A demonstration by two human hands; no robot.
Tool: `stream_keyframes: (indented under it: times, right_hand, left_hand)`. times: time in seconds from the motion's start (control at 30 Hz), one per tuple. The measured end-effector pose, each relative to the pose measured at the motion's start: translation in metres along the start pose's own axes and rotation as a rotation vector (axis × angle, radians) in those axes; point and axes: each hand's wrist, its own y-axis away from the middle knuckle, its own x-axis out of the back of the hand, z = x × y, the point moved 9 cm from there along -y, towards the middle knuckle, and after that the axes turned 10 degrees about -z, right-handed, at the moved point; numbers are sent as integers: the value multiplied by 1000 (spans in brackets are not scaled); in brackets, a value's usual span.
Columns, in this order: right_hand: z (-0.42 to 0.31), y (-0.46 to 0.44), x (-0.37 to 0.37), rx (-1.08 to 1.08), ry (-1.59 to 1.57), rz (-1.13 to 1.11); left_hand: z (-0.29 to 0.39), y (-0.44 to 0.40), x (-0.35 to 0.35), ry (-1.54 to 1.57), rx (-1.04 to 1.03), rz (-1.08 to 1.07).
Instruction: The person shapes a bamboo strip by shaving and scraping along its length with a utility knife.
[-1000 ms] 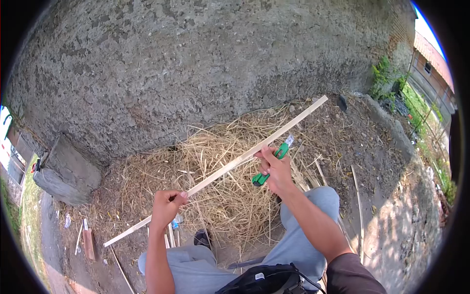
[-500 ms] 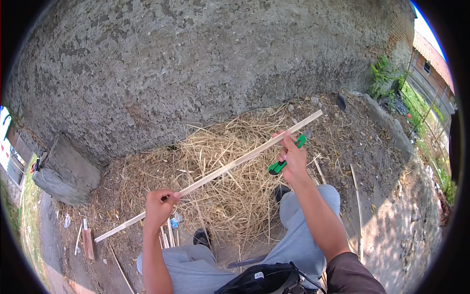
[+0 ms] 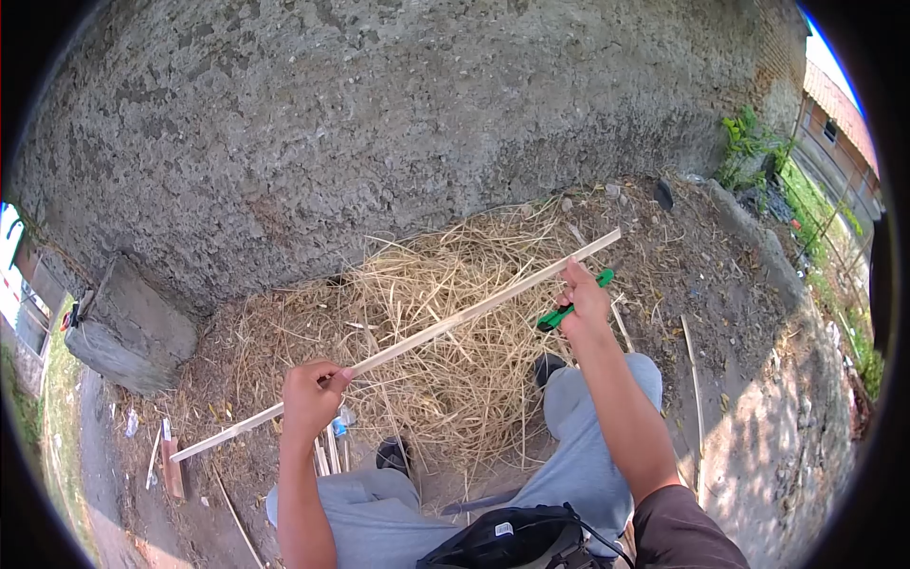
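A long, pale wooden strip (image 3: pixel 455 319) slants across the view, its right end higher than its left. My left hand (image 3: pixel 311 398) is closed round the strip's lower left part, thumb and fingers pinching it. Near the upper right end, my right hand (image 3: pixel 588 305) touches the strip with its fingertips. The same hand is closed round a green utility knife (image 3: pixel 552 320), whose two ends show on either side of the palm. Whether its blade is out cannot be made out. Below the strip lies a heap of straw-like shavings (image 3: pixel 445 398).
A rough grey wall (image 3: pixel 398 123) rises behind the heap. A stone block (image 3: pixel 133 327) stands at the left. Other thin strips lie on the ground, one strip (image 3: pixel 694 389) at the right. A black bag (image 3: pixel 512 541) sits at my waist, between my bent legs.
My right hand has moved slightly right and down, with the knife turned a little in it. The strip's right end has dipped, and its left end has shifted slightly left.
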Motion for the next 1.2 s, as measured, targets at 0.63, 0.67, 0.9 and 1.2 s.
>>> stream_keyframes:
  times: [0.63,0.67,0.9,1.2]
  right_hand:
    - [77,89,-75,-156,366,-612]
    - [79,91,-78,-160,357,-609]
    - [60,91,-87,-57,355,-660]
    - [60,83,-70,122,949,-760]
  left_hand:
    - [35,-1,-31,48,25,-159]
    - [35,3,-46,166,151,-336]
    - [59,42,-102,715,603,-796]
    - [62,50,-138,517,449,-878]
